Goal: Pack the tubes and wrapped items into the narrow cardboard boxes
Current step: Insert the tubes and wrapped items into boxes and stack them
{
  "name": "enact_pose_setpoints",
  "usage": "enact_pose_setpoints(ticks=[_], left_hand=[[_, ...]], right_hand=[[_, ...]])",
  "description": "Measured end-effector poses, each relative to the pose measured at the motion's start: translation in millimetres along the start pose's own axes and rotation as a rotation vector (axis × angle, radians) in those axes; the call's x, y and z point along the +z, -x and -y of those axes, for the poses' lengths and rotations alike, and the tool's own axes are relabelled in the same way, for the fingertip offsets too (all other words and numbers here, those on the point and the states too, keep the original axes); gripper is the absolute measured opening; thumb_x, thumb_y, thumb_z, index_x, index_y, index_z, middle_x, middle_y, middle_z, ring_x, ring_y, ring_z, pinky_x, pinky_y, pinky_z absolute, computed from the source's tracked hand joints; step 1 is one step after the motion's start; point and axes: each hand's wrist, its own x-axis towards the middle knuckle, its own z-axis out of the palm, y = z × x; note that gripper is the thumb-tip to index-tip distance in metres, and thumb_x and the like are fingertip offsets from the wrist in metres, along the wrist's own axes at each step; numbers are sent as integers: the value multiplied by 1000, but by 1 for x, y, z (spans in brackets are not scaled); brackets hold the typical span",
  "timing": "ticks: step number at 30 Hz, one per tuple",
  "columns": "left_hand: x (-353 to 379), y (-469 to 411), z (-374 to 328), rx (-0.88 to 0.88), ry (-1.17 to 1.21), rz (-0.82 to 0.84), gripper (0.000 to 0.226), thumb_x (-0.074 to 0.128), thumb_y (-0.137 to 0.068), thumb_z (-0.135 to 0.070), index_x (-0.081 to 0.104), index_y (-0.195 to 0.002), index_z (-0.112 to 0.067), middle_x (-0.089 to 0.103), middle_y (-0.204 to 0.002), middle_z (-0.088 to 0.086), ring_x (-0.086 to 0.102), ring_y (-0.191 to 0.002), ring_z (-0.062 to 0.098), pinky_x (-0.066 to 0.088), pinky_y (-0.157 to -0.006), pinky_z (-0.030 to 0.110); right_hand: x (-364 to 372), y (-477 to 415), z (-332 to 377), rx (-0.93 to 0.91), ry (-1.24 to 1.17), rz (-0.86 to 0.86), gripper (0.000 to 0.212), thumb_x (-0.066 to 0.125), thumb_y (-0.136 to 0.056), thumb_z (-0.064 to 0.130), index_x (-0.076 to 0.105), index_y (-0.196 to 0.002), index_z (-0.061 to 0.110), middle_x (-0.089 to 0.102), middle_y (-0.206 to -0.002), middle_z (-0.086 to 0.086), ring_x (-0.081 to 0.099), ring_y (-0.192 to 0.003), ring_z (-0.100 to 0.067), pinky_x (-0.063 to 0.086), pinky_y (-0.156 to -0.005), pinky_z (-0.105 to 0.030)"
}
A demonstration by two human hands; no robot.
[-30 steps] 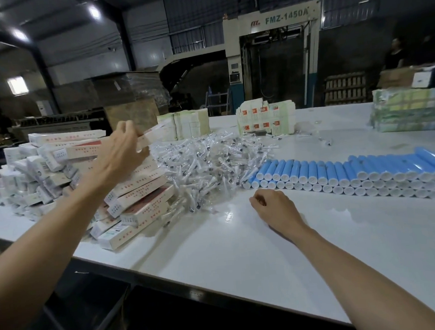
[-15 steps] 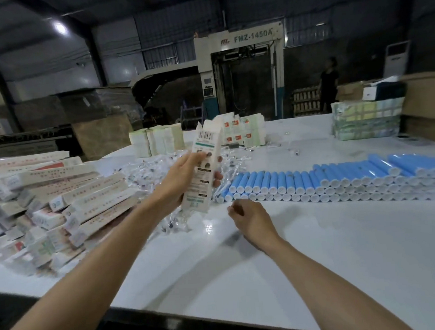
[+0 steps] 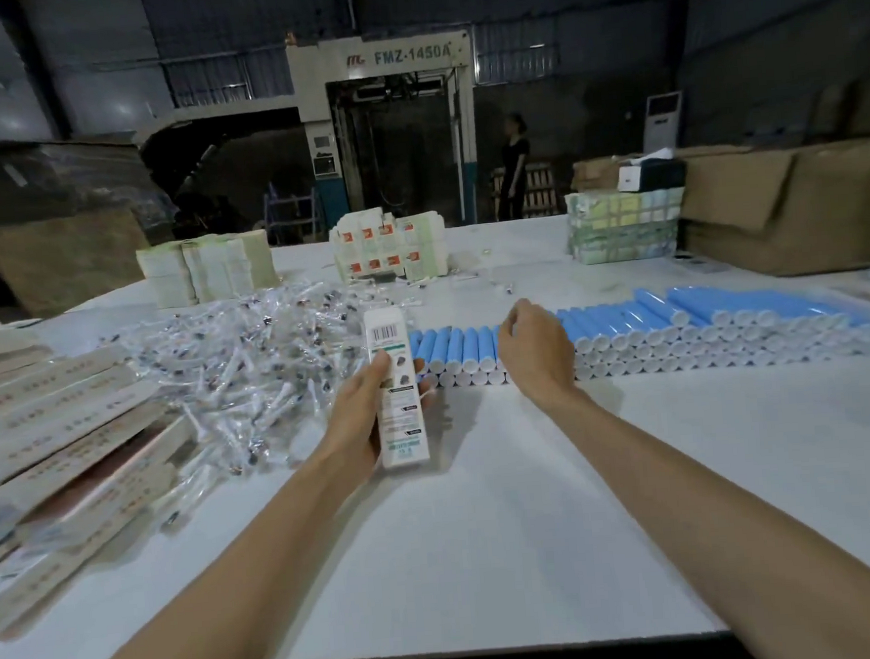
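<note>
So over by the left edge of the table [image 3: 490,557] there's a messy heap of narrow cardboard boxes [image 3: 64,432], lying flat and piled on each other. Just right of that, touching it, is a big pile of wrapped items [image 3: 250,363] in clear plastic. Then comes the left hand [image 3: 367,421], gripping one box [image 3: 394,383] round its lower half. It's held up on end with the barcode end toward the far edge, right where the wrapped pile meets the tubes. Just beside it the right hand [image 3: 535,350] hangs over the left end of the blue tubes [image 3: 680,325], fingers curled down. Honestly can't tell if it's got hold of one. The tubes lie in a stacked row, white caps facing the near edge, running off toward the right edge.
</note>
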Motion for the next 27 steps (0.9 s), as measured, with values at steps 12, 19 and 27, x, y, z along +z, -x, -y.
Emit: enact_pose_setpoints(ticks=[12,19,27], left_hand=[[5,7,11,-44,-9,106,38,60,-109,-38,68,-133,-9,76,-126,20,79,-103,36,67,-83,46],[5,10,9,-72,-68,114,44,74,-95,-42,74,-126,-11,77,-117,23,77,-105,46,66,-77,43],[6,13,3,-20,-235,97,40,86,-77,-51,86,-103,-21,82,-111,11,78,-91,20,64,-80,33]], right_hand=[[12,-51,-52,-152,802,207,30,62,-95,9,59,-124,6,58,-128,-15,55,-119,-28,45,-95,-34],[11,-55,-36,-67,838,329,29,62,-96,5,61,-125,6,61,-127,-14,56,-120,-29,48,-98,-32],[-3,-55,-29,-12,486,256,16,52,-104,8,63,-114,2,61,-120,-19,59,-112,-36,47,-84,-38]])
